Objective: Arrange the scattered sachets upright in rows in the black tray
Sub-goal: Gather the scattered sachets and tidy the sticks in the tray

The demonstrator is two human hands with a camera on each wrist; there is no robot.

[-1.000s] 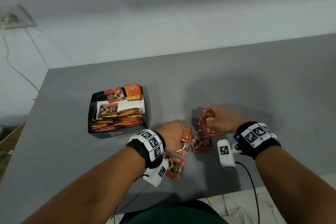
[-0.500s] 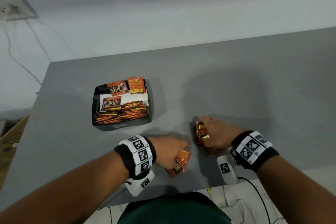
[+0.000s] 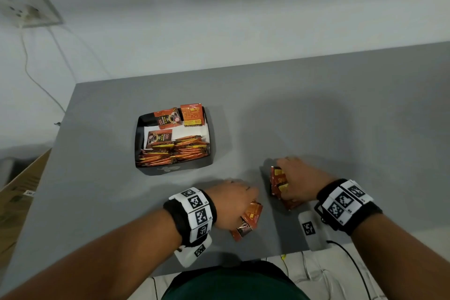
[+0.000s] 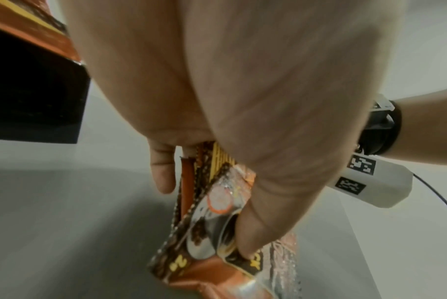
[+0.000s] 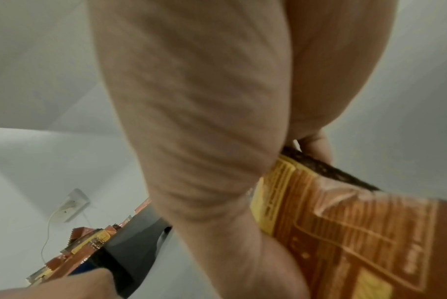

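Head cam looks fwd and down over the grey desk (image 3: 316, 109), near edge at bottom. L wrist cam sits under the palm, very close, facing along the fingers; R wrist cam likewise. All three share the black tray (image 3: 175, 169) (image 4: 36, 91) (image 5: 138, 242) by the desk's left edge.

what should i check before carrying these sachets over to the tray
1. Left hand grip on its sachets: ok, thumb and fingers pinch them.
2. Right hand grip on its bundle: ok, fingers curl round it.
3. Bundles squared up: not ok, the left ones are splayed.
4. Room in the black tray: ok, the white liner shows bare behind the near rows.
5. Tray sachets upright: not ok, some lean or lie flat.
6. Loose sachets under the hands: cannot tell.
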